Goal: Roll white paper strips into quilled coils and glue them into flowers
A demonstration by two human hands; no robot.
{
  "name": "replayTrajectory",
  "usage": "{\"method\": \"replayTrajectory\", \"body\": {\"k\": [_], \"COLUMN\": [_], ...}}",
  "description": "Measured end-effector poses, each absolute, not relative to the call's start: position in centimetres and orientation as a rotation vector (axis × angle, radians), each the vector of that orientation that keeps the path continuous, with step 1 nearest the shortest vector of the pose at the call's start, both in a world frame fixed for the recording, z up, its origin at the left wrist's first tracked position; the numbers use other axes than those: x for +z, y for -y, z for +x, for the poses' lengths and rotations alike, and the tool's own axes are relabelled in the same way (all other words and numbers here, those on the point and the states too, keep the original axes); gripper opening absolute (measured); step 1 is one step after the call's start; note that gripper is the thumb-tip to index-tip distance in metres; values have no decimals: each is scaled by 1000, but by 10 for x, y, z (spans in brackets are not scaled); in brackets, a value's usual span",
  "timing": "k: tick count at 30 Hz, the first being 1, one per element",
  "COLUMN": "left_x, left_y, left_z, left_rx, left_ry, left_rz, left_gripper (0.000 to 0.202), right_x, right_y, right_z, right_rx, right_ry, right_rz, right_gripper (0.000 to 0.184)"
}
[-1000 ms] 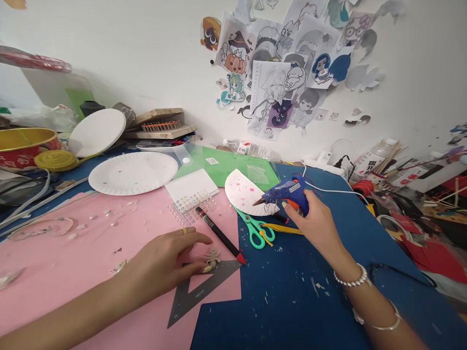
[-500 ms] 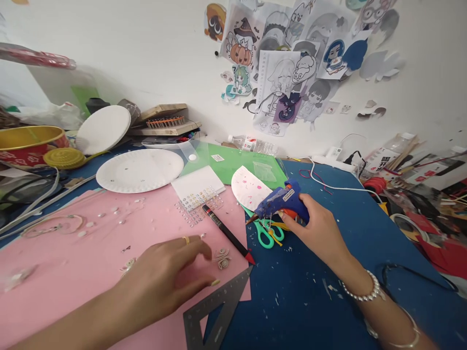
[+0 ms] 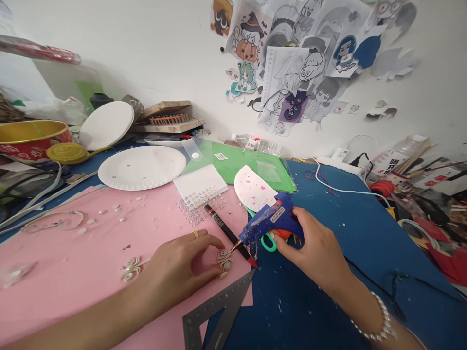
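Observation:
My right hand (image 3: 314,243) is wrapped round the handle of a blue hot glue gun (image 3: 268,221). The gun's nozzle points left and down, its tip at a small beige coiled cord ornament (image 3: 224,260). Thumb and index finger of my left hand (image 3: 186,262) close on that ornament from two sides, on pink paper (image 3: 156,301). A second coiled ornament (image 3: 130,268) with pearls lies left of my wrist. A black marker (image 3: 228,231) with a red end runs behind the nozzle tip. Green-handled scissors (image 3: 269,243) are partly hidden under the gun.
A grey set square (image 3: 226,301) lies in front of the left hand. Behind are gem stickers (image 3: 199,204), a white paper plate (image 3: 142,167), a green folder (image 3: 237,163) and a pink-spotted half-round piece (image 3: 255,189). A black cord (image 3: 365,270) trails right across the blue tabletop (image 3: 310,311).
The glue gun has come down and left, bringing its tip to the coiled ornament. My left thumb and index finger have moved in around that ornament. The view has shifted slightly.

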State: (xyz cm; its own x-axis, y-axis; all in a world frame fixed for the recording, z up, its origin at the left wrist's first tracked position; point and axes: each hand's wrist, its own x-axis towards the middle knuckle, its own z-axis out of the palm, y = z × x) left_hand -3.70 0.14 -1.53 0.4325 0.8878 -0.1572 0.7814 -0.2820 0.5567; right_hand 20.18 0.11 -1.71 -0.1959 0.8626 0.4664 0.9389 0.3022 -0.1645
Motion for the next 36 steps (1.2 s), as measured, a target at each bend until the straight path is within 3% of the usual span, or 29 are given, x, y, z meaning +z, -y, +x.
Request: {"method": "replayTrajectory", "body": {"k": [9,16,21,36], "left_x": [-14,-13,-14,-14], "left_y": [-1,1,1,-1], "left_z": [-41,-39,-39,-39], "left_rx": [261,277,247,234], "left_ry": [-1343,-1375,-1381,-1382], "left_rz": [2088,2084,2084,2079], "left_gripper": [16,28,17,13], "right_x": [-21,-20,-22,-22], "right_y": [-2,0,0,1], "right_z": [201,198,198,195], "right_rx": [-288,-274,-332,-406], "right_ry": [2137,2119,2114,2165], "right_rz": [-1527,-1600,-1526,-1400], "right_gripper": [31,31,28,22]}}
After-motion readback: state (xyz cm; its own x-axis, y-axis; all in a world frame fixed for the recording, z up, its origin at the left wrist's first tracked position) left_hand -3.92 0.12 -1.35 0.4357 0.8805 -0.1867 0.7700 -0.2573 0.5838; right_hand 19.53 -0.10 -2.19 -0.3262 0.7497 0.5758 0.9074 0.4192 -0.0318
